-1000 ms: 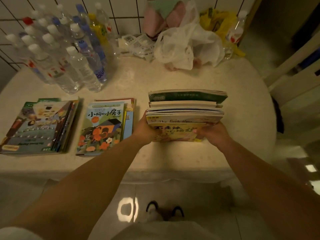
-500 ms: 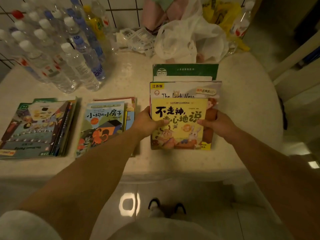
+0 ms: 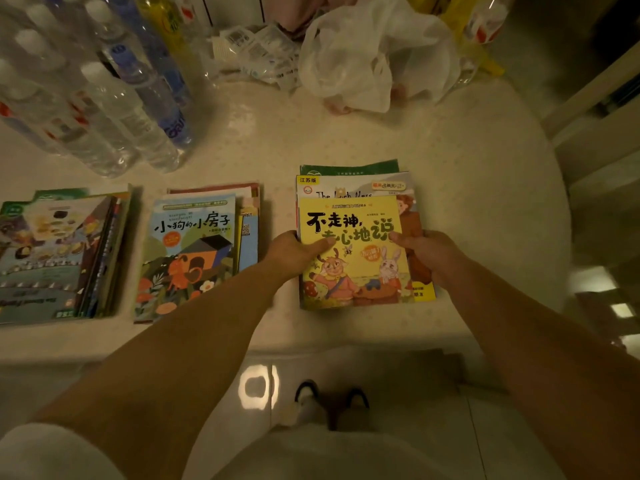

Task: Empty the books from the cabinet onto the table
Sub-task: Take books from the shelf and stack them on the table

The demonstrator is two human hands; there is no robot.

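Both forearms are bare from the elbows down to the hands: the left hand (image 3: 294, 252) and the right hand (image 3: 427, 252) carry no rings, watch or bands that can be made out. A pale, whitish short sleeve (image 3: 52, 452) shows at the lower left corner of the frame. Pale fabric of the same tone, a garment (image 3: 332, 455), fills the bottom centre. Just above it, dark open footwear (image 3: 330, 398) with curved straps shows on the feet.

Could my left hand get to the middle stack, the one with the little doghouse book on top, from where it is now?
Probably yes. The left hand grips the yellow book stack right beside the doghouse book stack, with only bare table between them. It would have to let go first.
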